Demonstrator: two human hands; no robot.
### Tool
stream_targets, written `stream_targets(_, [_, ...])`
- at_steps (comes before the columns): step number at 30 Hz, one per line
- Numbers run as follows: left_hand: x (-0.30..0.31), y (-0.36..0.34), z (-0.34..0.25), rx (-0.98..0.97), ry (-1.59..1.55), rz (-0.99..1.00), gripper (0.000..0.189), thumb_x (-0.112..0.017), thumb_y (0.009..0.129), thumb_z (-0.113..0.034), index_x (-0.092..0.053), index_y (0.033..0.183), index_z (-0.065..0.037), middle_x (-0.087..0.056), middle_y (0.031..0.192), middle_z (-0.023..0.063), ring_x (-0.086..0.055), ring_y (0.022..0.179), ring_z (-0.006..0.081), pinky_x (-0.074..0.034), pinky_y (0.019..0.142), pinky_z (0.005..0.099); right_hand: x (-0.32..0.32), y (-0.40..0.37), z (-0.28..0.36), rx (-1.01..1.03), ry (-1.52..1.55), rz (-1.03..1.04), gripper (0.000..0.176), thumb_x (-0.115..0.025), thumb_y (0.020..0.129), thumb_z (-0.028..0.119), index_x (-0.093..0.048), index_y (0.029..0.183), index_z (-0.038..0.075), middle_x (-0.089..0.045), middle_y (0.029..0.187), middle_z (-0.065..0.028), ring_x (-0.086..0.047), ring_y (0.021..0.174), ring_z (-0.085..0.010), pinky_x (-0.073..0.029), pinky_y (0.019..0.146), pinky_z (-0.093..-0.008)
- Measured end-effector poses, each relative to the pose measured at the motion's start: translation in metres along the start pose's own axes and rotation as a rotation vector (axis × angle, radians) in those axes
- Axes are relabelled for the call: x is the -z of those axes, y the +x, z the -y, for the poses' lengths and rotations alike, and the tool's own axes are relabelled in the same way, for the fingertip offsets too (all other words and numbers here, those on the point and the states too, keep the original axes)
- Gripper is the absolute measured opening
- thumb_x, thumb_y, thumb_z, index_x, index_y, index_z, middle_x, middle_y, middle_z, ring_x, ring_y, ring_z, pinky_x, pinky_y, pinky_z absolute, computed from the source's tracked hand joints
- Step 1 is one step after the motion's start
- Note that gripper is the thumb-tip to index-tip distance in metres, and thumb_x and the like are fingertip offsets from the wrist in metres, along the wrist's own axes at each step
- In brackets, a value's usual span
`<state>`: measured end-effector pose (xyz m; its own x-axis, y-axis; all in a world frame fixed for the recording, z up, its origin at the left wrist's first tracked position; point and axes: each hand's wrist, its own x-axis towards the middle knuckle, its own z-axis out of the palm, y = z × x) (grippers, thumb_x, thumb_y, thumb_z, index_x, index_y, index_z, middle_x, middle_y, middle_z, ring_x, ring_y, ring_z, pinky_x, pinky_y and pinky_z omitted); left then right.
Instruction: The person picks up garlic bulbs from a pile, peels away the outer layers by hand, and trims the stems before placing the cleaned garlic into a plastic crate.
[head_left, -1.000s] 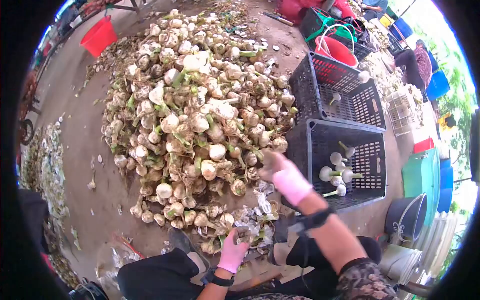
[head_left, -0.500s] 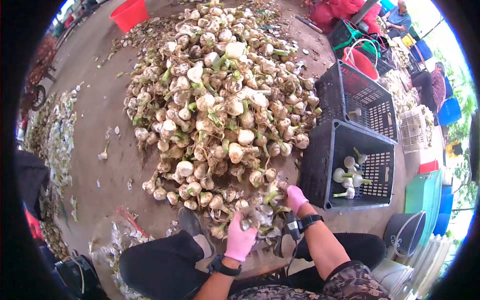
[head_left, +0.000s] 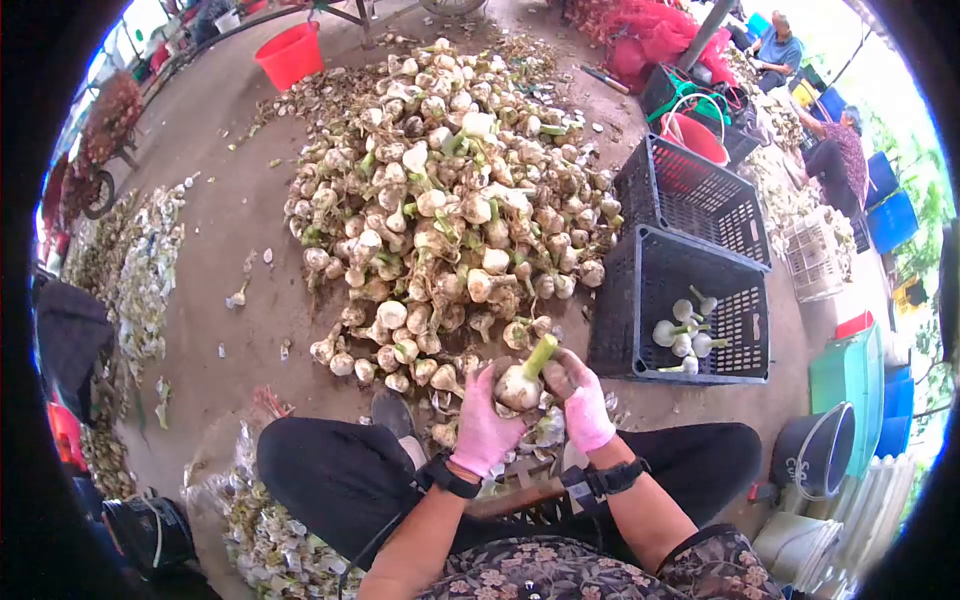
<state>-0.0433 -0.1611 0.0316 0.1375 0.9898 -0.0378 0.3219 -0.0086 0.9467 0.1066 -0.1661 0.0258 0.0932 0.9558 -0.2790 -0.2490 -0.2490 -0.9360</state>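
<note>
A whitish garlic bulb [head_left: 518,390] with a thick green stem stub is held up in front of my knees. My left hand [head_left: 487,424], in a pink glove with bare fingertips, wraps round the bulb's left side. Against its right side, by the stem, press the closed fingers of my right hand [head_left: 584,408], gloved likewise. The bulb's back is hidden from view. Just beyond rises a big heap of untrimmed garlic [head_left: 440,215], soil and roots on many bulbs. Loose peeled skins [head_left: 548,430] lie below my hands.
On the right, a black crate [head_left: 655,375] holds several cleaned bulbs. Another black crate [head_left: 650,185] stands behind it, beside a red bucket [head_left: 695,138]. A dark bucket [head_left: 815,455] is near my right knee. Two people sit at the far right; skins litter the floor at left.
My hands have come up and closer together, now round a bulb with its green stem pointing up. Earlier they were low among loose skins. The view has shifted slightly.
</note>
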Motion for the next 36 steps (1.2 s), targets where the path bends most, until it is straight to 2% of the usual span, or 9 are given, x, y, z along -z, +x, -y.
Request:
stream_targets(6, [0.001, -0.016, -0.008, -0.166, 0.298, -0.135, 0.071, -0.083, 0.052, -0.019, -0.055, 0.115, -0.003, -0.051, 0.107, 0.0199, -0.053, 0.101, 0.0359, -0.045, 0.088, 0.0405, -0.031, -0.012, 0.012, 0.083, -0.187, -0.043, 0.035, -0.063, 0.086, 0.012, -0.055, 0.117, -0.004, -0.062, 0.105, -0.0065, -0.057, 0.092, -0.0110, -0.046, 0.082, -0.0255])
stream_targets(13, [0.016, -0.017, -0.011, -0.130, 0.176, -0.100, 0.072, -0.082, 0.050, -0.017, -0.056, 0.116, -0.007, -0.052, 0.108, 0.0190, -0.053, 0.102, 0.0362, -0.045, 0.088, 0.0395, -0.032, -0.015, 0.023, 0.050, -0.145, 0.091, 0.035, -0.062, 0.088, 0.015, -0.054, 0.117, -0.004, -0.063, 0.103, -0.0066, -0.057, 0.092, -0.0111, -0.046, 0.081, -0.0263])
stream_targets(17, [0.018, -0.016, -0.009, -0.088, 0.135, -0.023, 0.072, -0.085, 0.053, -0.017, -0.055, 0.118, -0.007, -0.054, 0.104, 0.0164, -0.055, 0.099, 0.0323, -0.046, 0.088, 0.0386, -0.007, -0.015, 0.017, 0.057, -0.542, 0.145, 0.036, -0.063, 0.088, 0.019, -0.054, 0.115, -0.003, -0.063, 0.104, -0.0094, -0.057, 0.096, -0.0151, -0.045, 0.085, -0.0296])
stream_targets(18, [0.020, -0.016, -0.010, -0.090, 0.136, -0.023, 0.072, -0.085, 0.053, -0.017, -0.055, 0.118, -0.007, -0.054, 0.104, 0.0164, -0.055, 0.099, 0.0323, -0.046, 0.088, 0.0386, -0.011, -0.018, 0.025, 0.025, -0.405, 0.165, 0.031, -0.059, 0.087, 0.006, -0.053, 0.115, -0.004, -0.063, 0.104, -0.0108, -0.058, 0.097, -0.0170, -0.044, 0.086, -0.0300])
stream_targets(25, [0.025, -0.012, 0.000, 0.105, -0.515, 0.336, 0.071, -0.078, 0.071, -0.020, -0.045, 0.130, 0.000, -0.053, 0.124, 0.0105, -0.054, 0.112, 0.0200, -0.043, 0.096, 0.0330, 0.006, -0.025, 0.016, 0.197, -0.560, 0.073, 0.052, -0.041, 0.068, -0.015, -0.054, 0.118, -0.005, -0.065, 0.101, -0.0112, -0.060, 0.095, -0.0178, -0.045, 0.086, -0.0291])
stream_targets(27, [0.017, -0.016, 0.018, 0.378, -1.049, 0.406, 0.063, -0.073, 0.078, -0.016, -0.043, 0.131, -0.001, -0.054, 0.123, 0.0104, -0.054, 0.111, 0.0208, -0.043, 0.096, 0.0350, 0.004, -0.027, 0.022, 0.230, -0.516, 0.021, 0.053, -0.041, 0.066, -0.016, -0.057, 0.115, -0.004, -0.066, 0.098, -0.0098, -0.061, 0.092, -0.0171, -0.045, 0.086, -0.0281])
stream_targets(31, [0.016, -0.008, 0.017, 0.784, -1.637, 0.404, 0.047, -0.046, 0.094, -0.035, -0.045, 0.128, -0.004, -0.056, 0.118, 0.0124, -0.056, 0.107, 0.0276, -0.047, 0.090, 0.0469, 0.020, -0.030, 0.031, 0.206, -0.467, 0.101, 0.042, -0.043, 0.070, -0.016, -0.060, 0.107, -0.004, -0.065, 0.096, -0.0060, -0.057, 0.091, -0.0110, -0.046, 0.083, -0.0256])
stream_targets(32, [0.018, -0.008, 0.012, 0.779, -1.589, 0.423, 0.055, -0.035, 0.095, -0.047, -0.046, 0.127, -0.005, -0.057, 0.117, 0.0129, -0.057, 0.103, 0.0295, -0.046, 0.091, 0.0501, 0.021, -0.030, 0.031, 0.208, -0.465, 0.098, 0.042, -0.043, 0.070, -0.016, -0.060, 0.107, -0.004, -0.065, 0.096, -0.0060, -0.057, 0.091, -0.0110, -0.046, 0.083, -0.0256])
stream_targets(36, [0.018, -0.010, 0.008, 0.741, -1.382, 0.397, 0.053, -0.038, 0.094, -0.046, -0.047, 0.126, -0.006, -0.058, 0.116, 0.0116, -0.058, 0.102, 0.0276, -0.047, 0.090, 0.0479, 0.020, -0.035, 0.031, 0.194, -0.377, 0.017, 0.035, -0.053, 0.075, -0.012, -0.060, 0.107, -0.002, -0.065, 0.093, -0.0040, -0.056, 0.088, -0.0074, -0.046, 0.079, -0.0236])
